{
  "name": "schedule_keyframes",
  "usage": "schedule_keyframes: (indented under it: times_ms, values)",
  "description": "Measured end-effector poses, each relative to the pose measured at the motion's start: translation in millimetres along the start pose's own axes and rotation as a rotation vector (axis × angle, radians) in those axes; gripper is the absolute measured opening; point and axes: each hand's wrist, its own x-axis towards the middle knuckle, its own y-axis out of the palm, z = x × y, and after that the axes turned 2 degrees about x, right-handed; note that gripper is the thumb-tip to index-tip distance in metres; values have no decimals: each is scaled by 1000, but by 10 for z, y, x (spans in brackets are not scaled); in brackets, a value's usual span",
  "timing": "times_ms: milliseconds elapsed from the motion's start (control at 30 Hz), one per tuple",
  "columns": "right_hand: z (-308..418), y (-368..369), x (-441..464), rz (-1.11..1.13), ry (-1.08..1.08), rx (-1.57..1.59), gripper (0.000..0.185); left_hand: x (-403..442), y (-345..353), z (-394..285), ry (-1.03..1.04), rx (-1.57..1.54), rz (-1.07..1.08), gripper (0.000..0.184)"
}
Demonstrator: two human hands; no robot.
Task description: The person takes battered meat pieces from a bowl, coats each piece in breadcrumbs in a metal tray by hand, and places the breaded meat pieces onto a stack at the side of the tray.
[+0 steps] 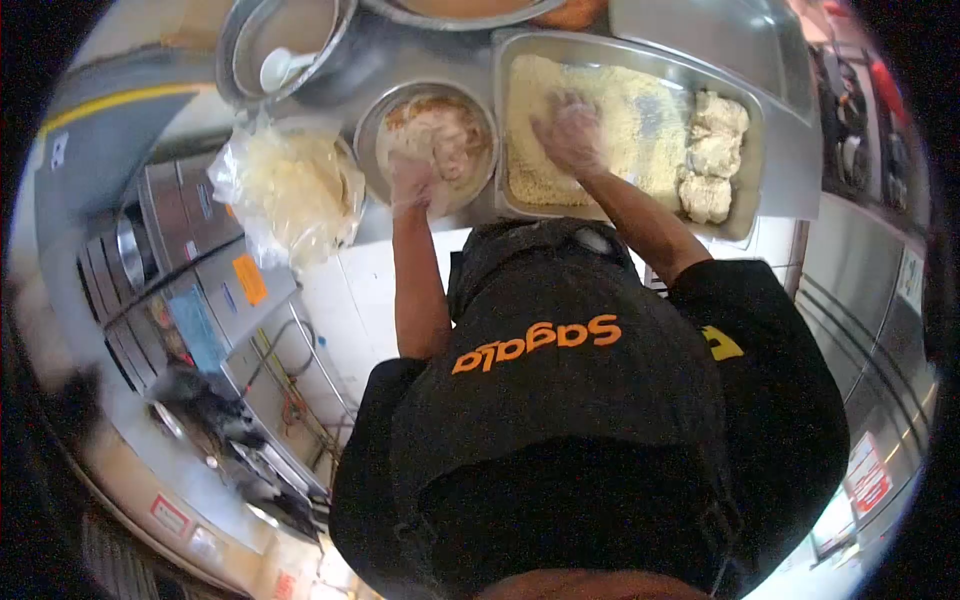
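Note:
My left hand (pixel 412 184), in what looks like a clear glove, reaches over the near rim of a round metal bowl (pixel 362 140). Its fingertips blend into the pale, wet, battered meat-like pieces (pixel 455 140) there, so I cannot make out their grip. Over the yellowish crumbs (pixel 640 130) in a rectangular metal tray (pixel 752 150), my right hand (pixel 574 137), also gloved, lies palm down with fingers spread. Several crumb-coated pieces (pixel 715 150) are lined up along the tray's right side.
Left of the bowl sits a clear plastic bag (pixel 290 195) with pale contents. Behind it, a larger metal bowl (pixel 232 60) holds a white scoop (pixel 283 70). Another round container (pixel 455 20) stands at the back. A metal pan or lid (pixel 715 45) is behind the tray.

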Motion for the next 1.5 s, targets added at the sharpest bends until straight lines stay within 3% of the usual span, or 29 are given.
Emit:
schedule_keyframes:
  times_ms: [33, 100, 133, 200, 233, 300, 367, 433, 500, 600, 633, 667, 700, 767, 867, 967, 1067, 1133, 1200, 1300, 1367, 1400, 1433, 1467, 1500]
  values:
    - [-45, 24, 57, -49, 51, -20, 65, 33, 69, -258, -21, 114, 25, 21]
    - [-80, 101, 60, -101, 105, -59, 66, -111, 60, -682, 342, 944, 86, 23]
    - [-32, -251, 85, 51, 203, 41, 68, -261, 9, -762, 361, 1028, 92, 24]
    - [-272, -268, 202, 476, 305, 246, 64, -339, -76, -950, 420, 1204, 80, 26]
    - [-408, -263, 225, 691, 365, 349, 63, -344, -112, -1047, 304, 1241, 179, 27]
    - [-624, -97, 48, 799, 176, 689, 60, -339, -120, -1167, 87, 1297, 389, 31]
    - [-749, -130, -97, 811, 83, 907, 58, -352, -38, -962, -189, 61, 209, 31]
    - [-703, -276, -115, 767, 53, 1006, 56, -232, -5, -679, -334, -634, 149, 32]
    - [-670, -353, -78, 536, 35, 848, 56, -73, -33, -427, -395, -757, 259, 33]
    - [-560, -825, 109, 521, 149, 716, 58, -68, -1, -378, -297, -739, 267, 46]
    - [-543, -954, 149, 571, 211, 687, 59, -63, -7, -357, -53, -157, 270, 40]
    - [-605, -918, 147, 399, 46, 688, 53, -57, -48, -340, 195, 424, 252, 35]
    - [-571, -970, 149, 444, 118, 613, 51, -92, -73, -391, 443, 1004, 213, 30]
    - [-490, -1064, 159, 531, 263, 461, 47, -162, -65, -487, 235, 426, 255, 42]
    - [-879, -658, -164, 223, -204, 242, 47, -200, -25, -535, 49, 253, 250, 40]
    - [-811, -861, -319, 908, 325, 193, 49, 35, -28, 44, 40, 224, 187, 33]
    - [-808, -486, -725, 796, 157, 835, 53, 296, -80, 728, 132, 452, 176, 27]
    - [-134, -838, -633, 755, 580, 919, 53, 209, -87, 522, 254, 543, 170, 27]
    - [20, -719, -424, 913, 266, 1112, 49, 111, -87, 219, 312, 619, 175, 27]
    - [-193, 681, -254, 896, 118, 1453, 43, -96, -76, -437, 166, 684, 227, 27]
    - [-145, 384, -237, 760, 232, 1361, 38, -228, -39, -825, 22, 712, 272, 27]
    - [-135, 180, -195, 692, 287, 1311, 36, -190, -12, -760, -55, 500, 295, 27]
    - [-206, 48, -122, 589, 87, 1091, 34, -152, 14, -694, -136, 290, 306, 27]
    - [-332, -63, -54, 487, -102, 866, 31, -35, 64, -274, -221, -145, 309, 28]
    - [-447, -110, 1, 384, -282, 638, 29, 36, 55, -28, -195, -246, 298, 29]
